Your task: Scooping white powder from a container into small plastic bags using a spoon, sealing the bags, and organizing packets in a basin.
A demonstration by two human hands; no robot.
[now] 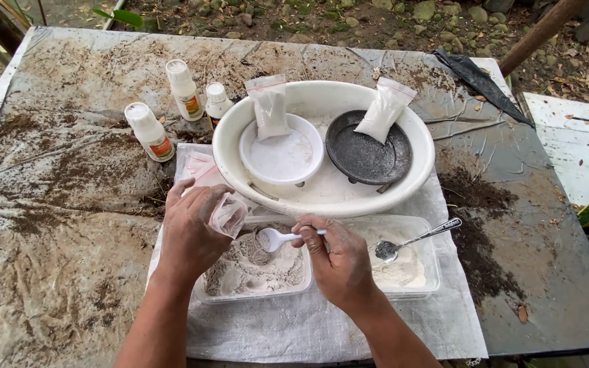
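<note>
The grip of the right hand [339,262] is closed on the handle of a small white plastic spoon [277,238], pinched between thumb and fingers, with the bowl of the spoon lying on a mound of grey powder in the left clear plastic tray [253,269]. The left hand [192,232] is closed around a small clear plastic bag [228,215], holding it tilted just above the same tray, its mouth turned toward the spoon. Beside this tray, touching it on the right, sits a second clear plastic tray [410,262] with a whiter powder, and a metal spoon [414,240] rests in it with its handle lying over the far rim. Both trays stand on a white woven sheet [322,327] spread over the soil-smeared table [56,204]. Behind the trays, on the same sheet, is a large white oval basin [328,194]; inside it a small white bowl [281,153] lies on the left and a black dish [368,151] on the right, each with a sealed bag of white powder leaning against it, one bag [269,105] on the bowl and the other bag [384,109] on the dish. To the left of the basin three small white bottles [182,88] with orange labels stand upright on the table. A dark strip of plastic [478,78] lies at the far right corner.
</note>
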